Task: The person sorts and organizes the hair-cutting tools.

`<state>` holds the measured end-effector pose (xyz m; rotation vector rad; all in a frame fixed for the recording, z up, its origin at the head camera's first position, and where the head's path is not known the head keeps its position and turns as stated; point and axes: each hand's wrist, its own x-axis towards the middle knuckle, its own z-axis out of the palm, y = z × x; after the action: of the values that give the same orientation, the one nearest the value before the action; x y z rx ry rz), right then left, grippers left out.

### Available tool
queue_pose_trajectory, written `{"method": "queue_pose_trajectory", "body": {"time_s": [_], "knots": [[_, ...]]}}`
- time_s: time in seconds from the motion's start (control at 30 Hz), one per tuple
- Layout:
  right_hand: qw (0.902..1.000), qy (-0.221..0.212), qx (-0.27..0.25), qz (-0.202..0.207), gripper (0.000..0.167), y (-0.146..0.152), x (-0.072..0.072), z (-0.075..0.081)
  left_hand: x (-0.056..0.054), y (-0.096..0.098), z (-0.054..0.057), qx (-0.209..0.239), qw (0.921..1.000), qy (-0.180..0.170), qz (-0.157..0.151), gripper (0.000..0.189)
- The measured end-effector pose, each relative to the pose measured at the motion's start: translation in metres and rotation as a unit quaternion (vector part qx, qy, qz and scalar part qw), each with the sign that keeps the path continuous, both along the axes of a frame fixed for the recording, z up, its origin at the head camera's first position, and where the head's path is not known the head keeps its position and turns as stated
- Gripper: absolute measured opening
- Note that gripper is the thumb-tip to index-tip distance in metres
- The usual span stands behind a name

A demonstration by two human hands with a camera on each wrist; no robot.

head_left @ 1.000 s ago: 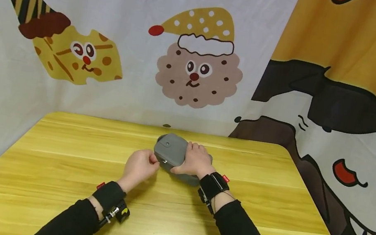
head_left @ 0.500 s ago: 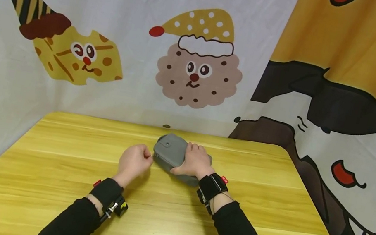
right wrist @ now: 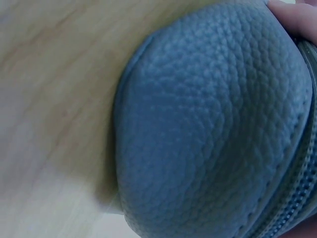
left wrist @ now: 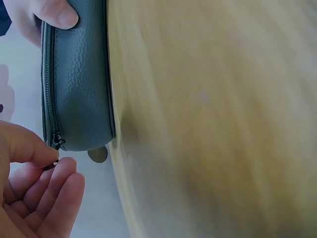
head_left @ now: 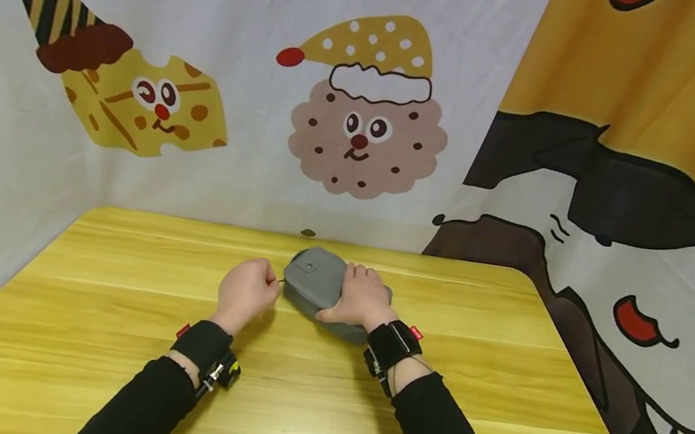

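Note:
A grey pebbled-leather zip pouch (head_left: pixel 318 274) lies on the table, a snap tab on its top. My right hand (head_left: pixel 361 297) grips its right part, with fingers over the top and thumb on the near side. At the pouch's left end, my left hand (head_left: pixel 246 292) pinches the zipper pull (left wrist: pixel 51 165) between thumb and finger. In the left wrist view the slider (left wrist: pixel 58 140) sits at the pouch's end corner, and the zipper (left wrist: pixel 48 79) runs along the side with its teeth together. The pouch's end fills much of the right wrist view. Its inside is hidden.
The pouch lies near the far edge of a yellow wood-grain table (head_left: pixel 313 413). Behind it hangs a white curtain (head_left: pixel 215 15) with cartoon prints, and another printed curtain (head_left: pixel 665 79) borders the right side. Each wrist wears a black strap (head_left: pixel 394 346) with a small camera.
My left hand has moved left and a little away from me, drawing the zipper slider from the pouch's near side to its left end. The right hand and the pouch have barely moved.

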<state>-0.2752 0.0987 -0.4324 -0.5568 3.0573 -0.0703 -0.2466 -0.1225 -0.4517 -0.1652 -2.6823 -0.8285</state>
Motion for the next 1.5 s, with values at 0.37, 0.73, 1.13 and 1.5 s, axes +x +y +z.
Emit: {"method": "queue_pose_trajectory", "body": {"time_s": [0.37,0.73,1.13,1.5], "knots": [[0.9999,-0.005,-0.009,0.005,0.118,0.0,0.0,-0.001,-0.006,-0.002,0.001,-0.051,0.9985,0.017,-0.005,0.026],[0.9996,0.006,0.006,0.028,0.12,0.007,-0.003,-0.003,-0.003,-0.006,-0.001,-0.089,0.9917,0.081,-0.044,0.025],[0.9979,0.0,-0.008,0.064,0.116,0.015,0.006,-0.001,0.013,-0.013,-0.002,-0.103,0.9883,0.078,-0.082,0.023],[0.9981,0.001,-0.009,0.061,0.118,0.017,0.002,-0.003,0.01,-0.014,0.001,-0.052,0.9949,0.04,-0.076,0.018]]}}
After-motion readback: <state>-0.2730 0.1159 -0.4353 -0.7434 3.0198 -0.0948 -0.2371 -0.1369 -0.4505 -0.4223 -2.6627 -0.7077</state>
